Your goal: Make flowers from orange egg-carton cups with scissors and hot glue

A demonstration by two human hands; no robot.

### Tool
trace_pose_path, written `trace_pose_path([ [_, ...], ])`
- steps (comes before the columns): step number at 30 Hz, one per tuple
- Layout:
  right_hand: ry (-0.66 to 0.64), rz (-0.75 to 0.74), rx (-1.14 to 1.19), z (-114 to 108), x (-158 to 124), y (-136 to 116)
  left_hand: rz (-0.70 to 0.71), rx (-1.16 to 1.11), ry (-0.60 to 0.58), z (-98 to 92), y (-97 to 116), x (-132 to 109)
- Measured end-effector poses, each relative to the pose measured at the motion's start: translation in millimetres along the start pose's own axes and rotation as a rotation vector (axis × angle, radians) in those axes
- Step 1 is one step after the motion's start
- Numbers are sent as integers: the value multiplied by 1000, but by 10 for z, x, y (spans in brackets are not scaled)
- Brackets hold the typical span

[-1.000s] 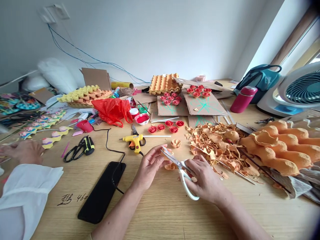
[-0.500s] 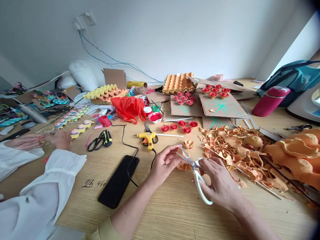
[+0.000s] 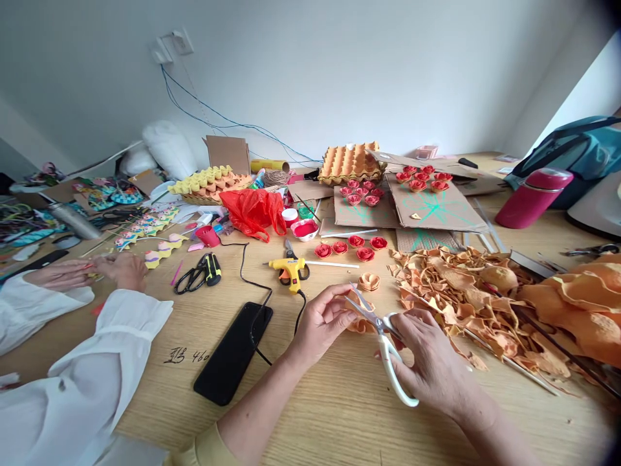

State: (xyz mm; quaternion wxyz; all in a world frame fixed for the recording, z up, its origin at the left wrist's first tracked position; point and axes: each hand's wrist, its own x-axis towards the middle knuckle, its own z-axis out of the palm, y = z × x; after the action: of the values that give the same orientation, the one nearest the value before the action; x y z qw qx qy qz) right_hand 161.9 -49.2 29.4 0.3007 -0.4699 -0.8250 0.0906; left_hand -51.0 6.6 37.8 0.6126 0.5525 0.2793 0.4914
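White-handled scissors (image 3: pixel 392 366) are in my right hand (image 3: pixel 429 356), with fingers through the loops and the blades parted. My left hand (image 3: pixel 324 321) pinches a small orange egg-carton piece (image 3: pixel 363 301) that lies between and behind the blades. Just beyond sits an orange carton flower (image 3: pixel 369 281), and more cut orange pieces (image 3: pixel 361 325) lie on the table under the blades. Red painted flowers (image 3: pixel 356 241) stand in a loose group farther back. A yellow glue gun (image 3: pixel 292 273) lies left of them, near my left hand.
Orange carton scraps (image 3: pixel 451 291) heap up on the right, beside a pink bottle (image 3: pixel 533 197). A black phone (image 3: pixel 233 353) and cable lie left of my forearm. A co-worker's white sleeves (image 3: pixel 97 369) and hands occupy the left side. Cardboard sheets (image 3: pixel 436 210) with red flowers lie behind.
The whole view has shifted slightly, so things sit a little farther right. Both hands keep nearly the same pose, the scissors still parted around the carton piece.
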Motion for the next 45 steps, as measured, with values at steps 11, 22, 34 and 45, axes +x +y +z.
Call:
trace_pose_path([
  [11, 76, -76, -47, -22, 2, -61, 20, -3, 15, 15, 33, -9],
  [22, 185, 9, -32, 6, 19, 3, -118, -240, -6, -17, 0, 3],
  [34, 223, 74, 54, -28, 7, -26, -319, -568, -112, -22, 48, 43],
  [45, 42, 30, 30, 6, -13, -24, -148, -395, -31, -65, -15, 35],
])
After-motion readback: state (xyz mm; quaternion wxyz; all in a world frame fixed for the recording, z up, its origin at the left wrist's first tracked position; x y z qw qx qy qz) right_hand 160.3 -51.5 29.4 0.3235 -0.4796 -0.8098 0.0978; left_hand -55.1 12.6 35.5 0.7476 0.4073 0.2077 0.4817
